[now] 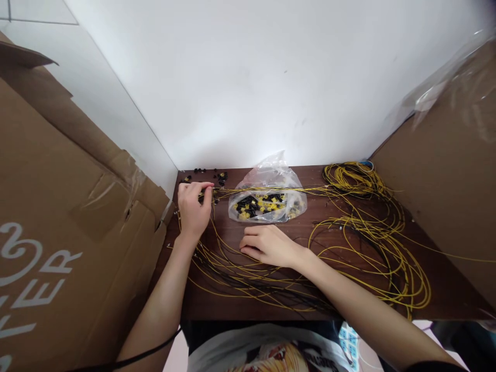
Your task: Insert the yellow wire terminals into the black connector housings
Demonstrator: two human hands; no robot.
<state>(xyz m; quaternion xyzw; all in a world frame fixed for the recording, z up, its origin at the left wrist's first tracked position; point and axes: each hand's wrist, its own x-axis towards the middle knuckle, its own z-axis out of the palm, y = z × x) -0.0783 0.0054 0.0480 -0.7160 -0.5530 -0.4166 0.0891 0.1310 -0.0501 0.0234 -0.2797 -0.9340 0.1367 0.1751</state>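
Observation:
My left hand [195, 206] is at the left of the brown table [228, 232], its thumb and forefinger pinched at the left end of a stretched bundle of yellow and black wires [232, 191]. That bundle runs right, across a clear plastic bag [271, 178] of small black and yellow parts [251, 205]. My right hand [271, 245] rests just below the bag, fingers curled together; whether anything is between them is hidden. More loose yellow and black wires [251, 284] curve under and around my right hand and forearm.
A coiled wire bundle [349, 178] lies at the back right, with wide loose loops [406, 268] before it. Small black pieces [221, 178] are scattered at the back left. Cardboard stands on the left [77, 206] and right [445, 155]; a white wall [271, 82] is behind.

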